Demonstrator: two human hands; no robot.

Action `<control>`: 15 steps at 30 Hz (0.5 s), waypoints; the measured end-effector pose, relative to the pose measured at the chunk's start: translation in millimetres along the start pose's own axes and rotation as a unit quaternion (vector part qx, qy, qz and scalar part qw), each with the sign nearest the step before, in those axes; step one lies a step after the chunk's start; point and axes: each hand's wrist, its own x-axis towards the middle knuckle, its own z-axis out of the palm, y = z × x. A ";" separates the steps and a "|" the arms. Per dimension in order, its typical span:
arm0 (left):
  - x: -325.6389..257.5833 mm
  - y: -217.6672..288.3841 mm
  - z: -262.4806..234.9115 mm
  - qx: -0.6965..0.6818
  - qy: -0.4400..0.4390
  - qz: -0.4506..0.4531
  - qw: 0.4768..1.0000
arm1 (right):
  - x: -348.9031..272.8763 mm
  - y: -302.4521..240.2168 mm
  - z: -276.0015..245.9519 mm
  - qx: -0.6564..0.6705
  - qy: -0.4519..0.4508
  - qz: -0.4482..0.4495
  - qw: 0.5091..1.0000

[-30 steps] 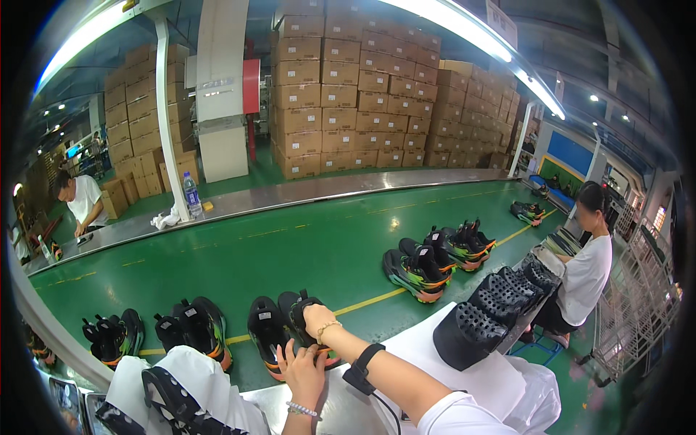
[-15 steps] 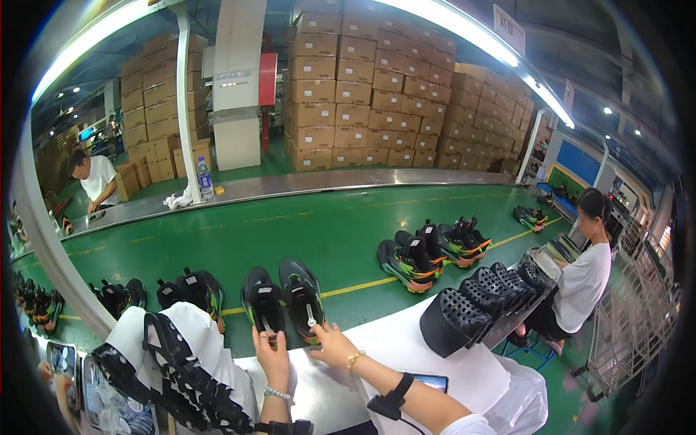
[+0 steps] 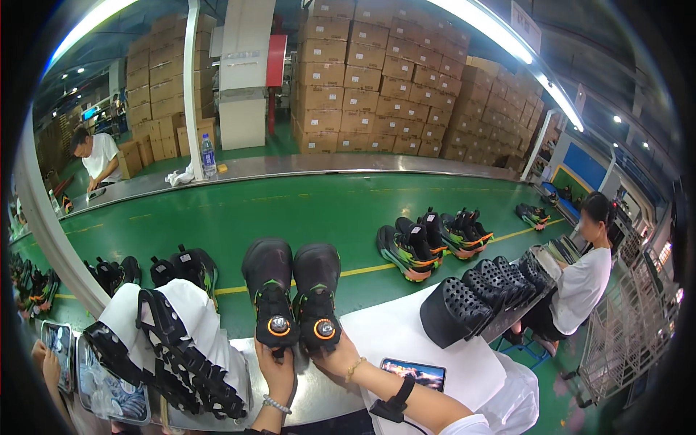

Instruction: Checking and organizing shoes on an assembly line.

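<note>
A pair of black shoes with green trim and round orange-ringed dials on the heels stands side by side on the green conveyor belt (image 3: 304, 210), toes pointing away. My left hand (image 3: 277, 371) grips the heel of the left shoe (image 3: 270, 288). My right hand (image 3: 335, 357), with a bead bracelet and a black wrist strap, grips the heel of the right shoe (image 3: 316, 286). Both heels hang over the belt's near edge by the metal counter (image 3: 319, 395).
More black shoe pairs (image 3: 424, 239) ride the belt to the right and left (image 3: 181, 267). Black perforated clogs (image 3: 478, 293) lie on white sheets, and strappy black sandals (image 3: 167, 348) lie on white paper. A phone (image 3: 413, 373) lies nearby. A seated person (image 3: 580, 283) works at right, another (image 3: 98, 156) across the belt.
Both hands have drawn the shoe pair toward me to the belt's near edge; the view has shifted so the shoes sit centred and closer.
</note>
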 end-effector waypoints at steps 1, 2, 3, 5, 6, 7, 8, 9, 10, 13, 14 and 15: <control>1.4 4.8 3.9 -0.054 0.017 0.000 0.998 | 2.2 1.9 -1.8 0.000 0.001 0.004 1.000; 7.4 -3.0 3.2 -0.054 0.011 0.002 0.998 | 7.4 2.0 -6.7 0.001 -0.009 0.030 1.000; 18.7 -15.4 0.8 -0.036 0.030 -0.013 0.999 | 13.6 0.9 -13.8 0.002 -0.017 0.058 0.998; 37.7 -10.5 6.7 -0.099 0.045 -0.139 0.984 | 32.0 4.7 -29.7 0.069 -0.094 0.154 0.981; 45.7 -5.8 12.1 -0.121 0.095 -0.105 0.983 | 37.0 6.9 -32.9 0.090 -0.071 0.124 0.986; 54.8 -3.2 17.6 -0.145 0.144 -0.071 0.976 | 41.5 10.0 -37.3 0.110 -0.048 0.094 0.988; 62.5 -14.6 16.2 -0.114 0.164 0.005 0.980 | 49.9 10.7 -47.3 0.119 -0.064 0.040 0.990; 62.4 7.7 26.4 -0.108 0.211 0.068 0.969 | 55.1 6.1 -58.7 0.137 -0.065 0.049 0.987; 62.3 13.9 35.2 -0.068 0.213 0.115 0.968 | 59.1 6.4 -74.4 0.155 -0.076 0.053 0.984; 52.7 32.5 52.5 -0.064 0.137 0.127 0.980 | 80.8 3.5 -135.6 0.125 -0.124 0.073 0.982; 48.5 36.6 58.7 -0.098 0.061 0.087 0.989 | 85.7 7.2 -155.3 0.100 -0.078 0.055 0.990; 48.8 29.6 71.3 -0.101 0.057 0.099 0.988 | 93.4 21.2 -164.8 0.092 -0.017 0.053 0.994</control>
